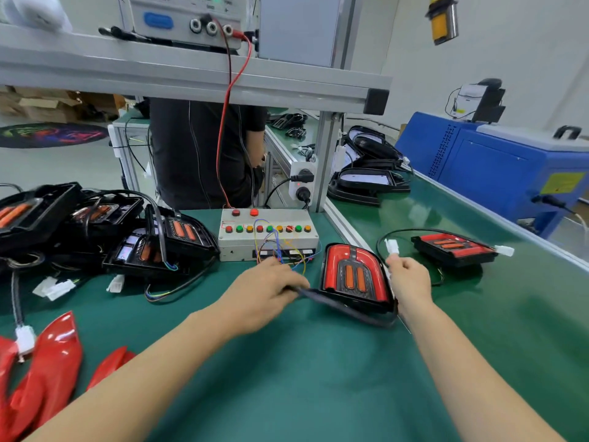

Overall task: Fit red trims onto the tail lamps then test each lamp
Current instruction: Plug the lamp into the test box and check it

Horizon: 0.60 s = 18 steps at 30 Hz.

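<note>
Bench: green mat (pixel 287 362) carries everything we work on.
Untrimmed lamps (pixel 95 231): piled at far left, well apart from our hands.
Red trims (pixel 47 362): heaped at near left.
Test box (pixel 267 234): straight ahead, its loose wires just beyond our left hand.
Trimmed lamp (pixel 353 275): propped between our hands, long axis running away from us, touching the right one.
Left hand (pixel 267 288): fingers curled round the lamp's black cable.
Right hand (pixel 408 279): pinching something small and white; we judge it the plug.
</note>
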Each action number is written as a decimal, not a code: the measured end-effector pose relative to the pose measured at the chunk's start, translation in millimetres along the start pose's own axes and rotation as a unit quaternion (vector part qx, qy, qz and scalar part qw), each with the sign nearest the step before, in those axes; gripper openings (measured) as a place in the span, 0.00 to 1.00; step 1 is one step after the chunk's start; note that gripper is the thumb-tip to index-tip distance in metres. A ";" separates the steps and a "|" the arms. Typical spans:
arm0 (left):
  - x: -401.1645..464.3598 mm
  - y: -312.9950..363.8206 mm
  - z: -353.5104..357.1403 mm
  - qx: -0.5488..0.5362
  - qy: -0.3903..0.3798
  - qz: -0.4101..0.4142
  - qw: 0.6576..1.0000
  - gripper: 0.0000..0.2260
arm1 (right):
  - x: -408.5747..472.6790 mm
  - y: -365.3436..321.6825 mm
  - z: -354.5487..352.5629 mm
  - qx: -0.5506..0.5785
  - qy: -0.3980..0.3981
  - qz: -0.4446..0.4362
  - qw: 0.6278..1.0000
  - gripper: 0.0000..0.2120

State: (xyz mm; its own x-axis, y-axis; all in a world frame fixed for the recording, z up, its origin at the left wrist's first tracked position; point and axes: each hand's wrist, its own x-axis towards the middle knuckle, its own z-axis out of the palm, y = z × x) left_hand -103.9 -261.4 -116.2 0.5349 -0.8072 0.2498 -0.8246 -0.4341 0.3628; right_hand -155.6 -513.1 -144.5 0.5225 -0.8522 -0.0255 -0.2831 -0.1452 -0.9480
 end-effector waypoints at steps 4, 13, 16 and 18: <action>31.2 6.4 -1.8 -0.079 0.008 -0.138 0.987 0.11 | 4.0 3.4 -2.2 0.086 -0.094 0.090 0.988 0.10; 82.8 17.6 16.6 -0.041 -0.055 -0.286 0.956 0.23 | 2.5 -4.3 -23.8 0.136 -0.232 0.136 0.953 0.12; 85.8 13.2 27.7 -0.060 -0.045 -0.322 0.944 0.25 | 0.7 -1.7 -20.4 0.114 -0.241 0.146 0.953 0.07; 86.6 11.9 32.2 -0.088 -0.043 -0.321 0.942 0.22 | 0.3 0.4 -17.6 0.109 -0.242 0.154 0.952 0.05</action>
State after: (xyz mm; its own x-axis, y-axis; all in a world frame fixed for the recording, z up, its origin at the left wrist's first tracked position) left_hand -73.3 -349.4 -119.1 0.8892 -0.4347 -0.1427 -0.2896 -0.7762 0.5600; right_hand -169.7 -522.2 -139.3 0.7663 -0.4981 -0.4058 -0.3364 0.2270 -0.9139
